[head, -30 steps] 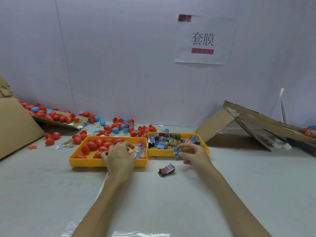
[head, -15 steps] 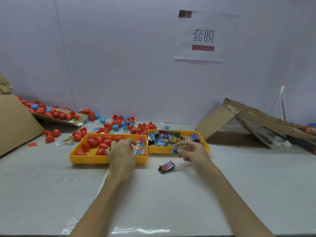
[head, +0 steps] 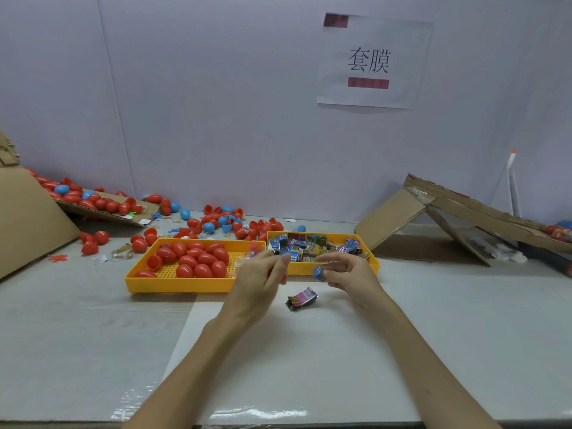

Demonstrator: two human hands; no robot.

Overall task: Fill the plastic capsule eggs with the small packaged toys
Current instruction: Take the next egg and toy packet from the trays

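Note:
My left hand [head: 261, 281] is raised in front of the two trays and grips a red capsule egg [head: 283, 278], of which only slivers show past the fingers. My right hand [head: 351, 275] pinches a small blue packaged toy [head: 318, 271] close beside it. A pink packaged toy [head: 301, 299] lies on the table just below both hands. The left yellow tray [head: 179, 287] holds several red eggs [head: 198, 260]. The right yellow tray [head: 301, 269] holds several packaged toys [head: 312, 246].
Loose red and blue eggs [head: 216, 224] are scattered along the back wall and on a cardboard flap [head: 102, 212]. A cardboard box side [head: 28, 224] stands at the left and folded cardboard [head: 439, 218] at the right. A clear plastic sheet [head: 278, 366] covers the near table.
My left hand has lifted out of the egg tray and moved right with a red egg in it. My right hand stays near the toy tray with the blue packet.

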